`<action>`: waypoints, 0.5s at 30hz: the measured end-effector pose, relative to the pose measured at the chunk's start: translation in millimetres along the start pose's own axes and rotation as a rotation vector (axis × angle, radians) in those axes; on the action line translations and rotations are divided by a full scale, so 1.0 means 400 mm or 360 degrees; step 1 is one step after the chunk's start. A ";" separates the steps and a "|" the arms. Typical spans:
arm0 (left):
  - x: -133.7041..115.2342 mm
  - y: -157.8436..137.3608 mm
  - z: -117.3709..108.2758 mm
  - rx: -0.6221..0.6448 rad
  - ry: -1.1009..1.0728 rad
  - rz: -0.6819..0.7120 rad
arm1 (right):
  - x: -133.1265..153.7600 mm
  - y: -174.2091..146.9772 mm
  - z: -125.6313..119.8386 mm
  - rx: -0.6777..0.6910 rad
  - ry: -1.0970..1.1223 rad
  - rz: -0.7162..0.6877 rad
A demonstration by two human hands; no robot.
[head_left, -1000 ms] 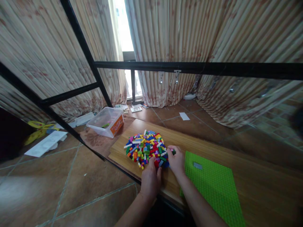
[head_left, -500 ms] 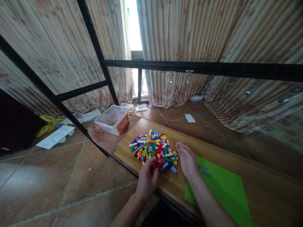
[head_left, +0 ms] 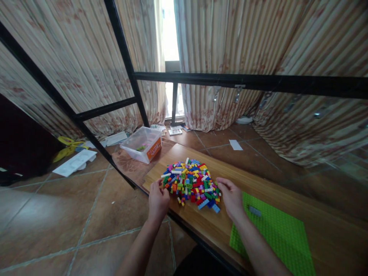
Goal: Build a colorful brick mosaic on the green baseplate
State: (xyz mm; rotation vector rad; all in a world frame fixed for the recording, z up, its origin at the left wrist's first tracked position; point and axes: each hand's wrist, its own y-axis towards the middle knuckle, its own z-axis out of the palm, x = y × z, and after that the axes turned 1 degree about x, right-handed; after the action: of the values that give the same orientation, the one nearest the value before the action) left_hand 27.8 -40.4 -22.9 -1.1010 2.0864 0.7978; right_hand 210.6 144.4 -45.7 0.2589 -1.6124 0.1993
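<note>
Your left hand [head_left: 159,199] and right hand [head_left: 230,196], set apart, bracket the brick pile [head_left: 192,182] at its edges, fingers curled; whether either grips anything cannot be told. A wooden board [head_left: 198,220] lies beneath the pile, a green baseplate [head_left: 278,230] right of it.

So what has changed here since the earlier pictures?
The left hand has moved leftward along the near edge of the brick pile to its left end. The right hand remains beside the pile's right edge. Whether either hand grips a brick is unclear. The green baseplate and clear box stayed put.
</note>
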 end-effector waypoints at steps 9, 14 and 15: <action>-0.013 0.073 0.001 0.0243 0.0314 0.0179 | -0.017 0.030 -0.023 -0.0218 -0.0311 -0.0049; -0.029 0.085 0.011 0.0251 0.0365 0.0196 | 0.009 0.021 -0.008 -0.0020 -0.0628 -0.0111; -0.030 0.089 0.009 0.0233 0.0343 0.0197 | 0.013 0.017 -0.003 0.0032 -0.0609 -0.0109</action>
State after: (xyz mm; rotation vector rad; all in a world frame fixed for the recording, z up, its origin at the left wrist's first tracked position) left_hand 3.6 -15.3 -8.3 -1.0240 2.3711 0.5937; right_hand 209.3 151.2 -40.2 0.3844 -1.9771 0.1172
